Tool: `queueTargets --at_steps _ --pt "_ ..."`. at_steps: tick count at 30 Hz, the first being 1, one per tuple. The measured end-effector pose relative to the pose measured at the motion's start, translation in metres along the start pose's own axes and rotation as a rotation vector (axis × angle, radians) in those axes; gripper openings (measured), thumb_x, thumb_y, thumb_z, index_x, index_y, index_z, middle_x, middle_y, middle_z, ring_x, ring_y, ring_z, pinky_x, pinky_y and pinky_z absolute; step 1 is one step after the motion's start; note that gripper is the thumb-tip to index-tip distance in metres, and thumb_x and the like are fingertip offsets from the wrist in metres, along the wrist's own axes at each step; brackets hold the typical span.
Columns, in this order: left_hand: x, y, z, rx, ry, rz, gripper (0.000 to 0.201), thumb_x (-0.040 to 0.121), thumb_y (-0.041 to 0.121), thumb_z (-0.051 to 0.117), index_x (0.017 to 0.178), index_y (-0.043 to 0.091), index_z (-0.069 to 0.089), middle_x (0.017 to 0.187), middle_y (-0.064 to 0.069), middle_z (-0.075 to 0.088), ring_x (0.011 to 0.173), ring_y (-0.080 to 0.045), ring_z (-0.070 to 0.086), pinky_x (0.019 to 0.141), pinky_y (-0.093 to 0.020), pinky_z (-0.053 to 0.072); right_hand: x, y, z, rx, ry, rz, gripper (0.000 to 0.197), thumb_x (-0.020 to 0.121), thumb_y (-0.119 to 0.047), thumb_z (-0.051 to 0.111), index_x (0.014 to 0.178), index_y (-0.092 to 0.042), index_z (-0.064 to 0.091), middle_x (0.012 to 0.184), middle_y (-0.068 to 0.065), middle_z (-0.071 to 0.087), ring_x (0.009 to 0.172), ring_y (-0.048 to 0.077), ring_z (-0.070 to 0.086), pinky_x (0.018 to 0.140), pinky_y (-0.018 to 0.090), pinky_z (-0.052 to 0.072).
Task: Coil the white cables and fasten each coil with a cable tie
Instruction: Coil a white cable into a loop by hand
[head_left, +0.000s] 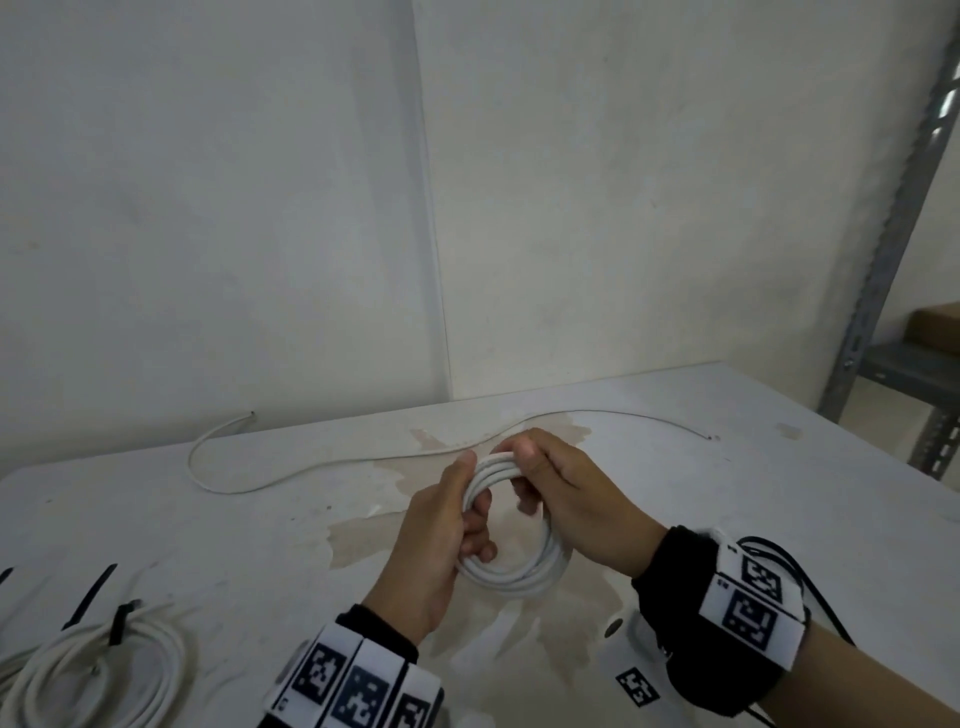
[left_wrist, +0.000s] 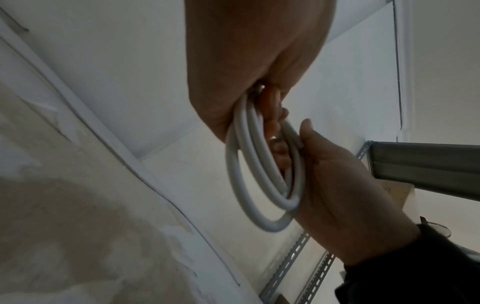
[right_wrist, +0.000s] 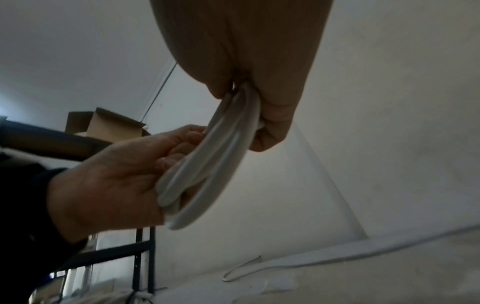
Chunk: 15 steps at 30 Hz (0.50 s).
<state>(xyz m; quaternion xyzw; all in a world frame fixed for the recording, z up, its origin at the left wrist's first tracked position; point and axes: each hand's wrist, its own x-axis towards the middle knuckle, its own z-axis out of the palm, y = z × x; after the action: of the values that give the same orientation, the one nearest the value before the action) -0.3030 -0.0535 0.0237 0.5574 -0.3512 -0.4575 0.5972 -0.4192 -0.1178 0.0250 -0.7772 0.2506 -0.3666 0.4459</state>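
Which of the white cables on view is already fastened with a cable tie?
The coiled cable at the table's near left corner: a black cable tie wraps it. The coil held in both hands has none, and the far cable lies uncoiled.

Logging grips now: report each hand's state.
Left hand: grips the white cable coil.
Right hand: pinches the same coil at its top.

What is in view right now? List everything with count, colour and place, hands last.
held coil: one, white, above the table centre, gripped by both hands.
loose cable: one, white, uncoiled along the far table edge.
tied coil: one, white, near left corner, black tie on it.
spare cable ties: at least two, black, beside the tied coil.
table: one, white, stained.
metal shelving: grey, right.
cardboard box: brown, on the shelf.
left hand: grips the coil's left side.
right hand: pinches its top.
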Motion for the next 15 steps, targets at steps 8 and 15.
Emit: queueTargets --at_steps 8,15 --pt "0.003 -0.0016 -0.0024 -0.035 0.112 0.062 0.045 0.096 0.032 0.039 0.059 0.008 0.046 0.036 0.006 0.031 0.033 -0.008 0.029 0.05 -0.027 0.035 -0.0068 0.007 0.0025 0.307 -0.016 0.301 0.05 0.096 -0.047 0.022 0.098 -0.012 0.057 0.076 0.007 0.065 0.069 0.02 0.064 0.074 0.033 0.051" --pt "0.0082 -0.009 -0.0006 0.126 0.005 0.075 0.048 0.099 0.036 0.029 0.064 0.01 0.049 0.042 0.006 0.035 0.036 -0.007 0.041 0.062 -0.03 0.045 -0.0089 0.0065 -0.0003 0.188 0.067 0.239 0.04 0.096 -0.045 0.027 0.084 -0.017 0.053 0.065 0.001 0.04 0.053 0.012 0.049 0.058 0.023 0.042"
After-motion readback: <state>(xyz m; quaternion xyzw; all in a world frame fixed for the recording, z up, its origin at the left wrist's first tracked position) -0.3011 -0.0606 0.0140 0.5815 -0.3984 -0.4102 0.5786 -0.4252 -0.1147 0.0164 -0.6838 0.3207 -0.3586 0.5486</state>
